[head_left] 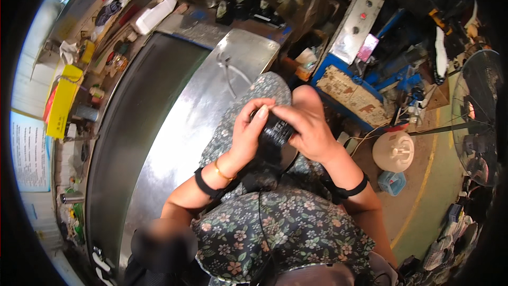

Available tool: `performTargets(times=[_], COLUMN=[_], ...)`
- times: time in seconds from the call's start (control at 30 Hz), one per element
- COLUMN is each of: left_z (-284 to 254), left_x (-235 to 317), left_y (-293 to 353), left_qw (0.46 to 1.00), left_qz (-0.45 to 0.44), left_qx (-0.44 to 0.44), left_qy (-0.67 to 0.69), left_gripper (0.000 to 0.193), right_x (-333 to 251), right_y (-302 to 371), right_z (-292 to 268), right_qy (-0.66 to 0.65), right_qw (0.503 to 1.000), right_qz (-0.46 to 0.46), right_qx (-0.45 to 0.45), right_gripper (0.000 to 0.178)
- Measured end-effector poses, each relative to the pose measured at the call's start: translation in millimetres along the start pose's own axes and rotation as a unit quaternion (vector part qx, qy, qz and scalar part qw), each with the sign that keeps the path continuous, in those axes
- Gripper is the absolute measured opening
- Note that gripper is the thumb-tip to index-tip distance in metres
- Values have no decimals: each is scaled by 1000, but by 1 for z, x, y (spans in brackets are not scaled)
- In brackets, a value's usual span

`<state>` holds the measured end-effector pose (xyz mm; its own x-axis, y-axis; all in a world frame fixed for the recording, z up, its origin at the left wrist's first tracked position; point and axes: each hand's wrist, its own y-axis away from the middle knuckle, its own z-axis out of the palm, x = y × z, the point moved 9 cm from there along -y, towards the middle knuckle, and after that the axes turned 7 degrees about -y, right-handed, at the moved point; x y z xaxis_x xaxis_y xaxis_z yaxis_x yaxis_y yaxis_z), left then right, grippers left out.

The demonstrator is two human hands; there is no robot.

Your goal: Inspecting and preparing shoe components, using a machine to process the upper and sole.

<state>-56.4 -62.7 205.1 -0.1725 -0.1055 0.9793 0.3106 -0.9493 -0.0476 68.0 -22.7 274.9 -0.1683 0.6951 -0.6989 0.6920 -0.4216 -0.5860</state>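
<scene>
Both hands meet in front of me above my lap, over a dark floral garment (233,111). Between them is a glossy black object (276,131) with small white print; its exact kind cannot be made out. My left hand (248,133) is closed against its left side, the thumb pointing up toward the top edge. My right hand (313,130) curls round the right side, thumb and fingers bent inward. The fingertips of both hands come together at the object's top. Fingers hide most of it. A black band sits on each forearm, and a gold bracelet (222,172) on the left wrist.
To my left lies a shiny metal worktop (180,122) with a thin pale cable (231,79), beside a dark conveyor-like belt (132,122). Blue-framed machinery (354,95) stands ahead right. A white jug (393,151), a blue basket (391,182) and a standing fan (479,119) are at right.
</scene>
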Motion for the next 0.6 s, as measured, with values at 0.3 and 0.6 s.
performTargets(times=[0.3, 0.6], left_z=[16, 25], left_x=[4, -7], left_y=[15, 12], left_qw=[997, 993], left_qz=[-64, -94], left_qx=[-30, -64], left_qy=[-20, 31], left_gripper=[29, 33], right_x=[-38, -48], right_y=[5, 7], right_z=[-6, -6], right_qy=[129, 151], right_qw=[976, 973], right_qz=[-22, -18], right_qx=[-173, -173], right_gripper=[59, 60])
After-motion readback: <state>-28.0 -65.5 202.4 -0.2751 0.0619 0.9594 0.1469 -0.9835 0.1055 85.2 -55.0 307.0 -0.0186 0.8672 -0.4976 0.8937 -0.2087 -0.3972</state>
